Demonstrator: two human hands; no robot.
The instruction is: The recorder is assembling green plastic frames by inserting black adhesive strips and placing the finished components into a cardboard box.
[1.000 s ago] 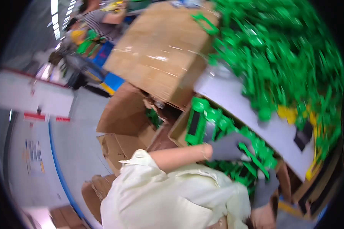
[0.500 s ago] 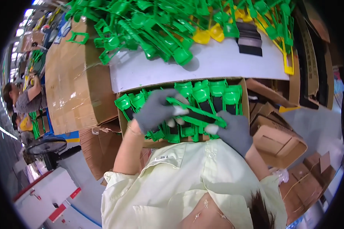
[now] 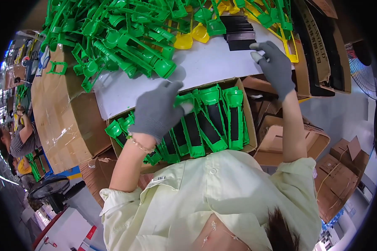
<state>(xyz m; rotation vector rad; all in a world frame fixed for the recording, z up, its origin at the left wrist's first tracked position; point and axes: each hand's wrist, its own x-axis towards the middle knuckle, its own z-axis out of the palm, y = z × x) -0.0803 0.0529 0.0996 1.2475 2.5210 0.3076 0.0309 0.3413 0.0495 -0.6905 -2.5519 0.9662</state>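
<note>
My left hand, in a grey glove with pale fingertips, hovers over the left part of an open carton. Its fingers stretch toward the table and its thumb stands apart, with nothing seen in its grasp. Rows of long green plastic frames fitted with black strips fill the carton; the hand and forearm hide some of them. Out over the white table, my gloved right hand is nearest a stack of flat black strips. Its thumb and fingers are apart and hold nothing visible.
A heap of loose green frames covers the table's far left, with yellow frames beside it. A tall taped carton stands left; open cartons lie right. Further left are a fan and another person.
The green frame that both hands held over the carton is out of their grip. My right hand has moved far right, near the black strips; my left stays above the carton. The view has shifted.
</note>
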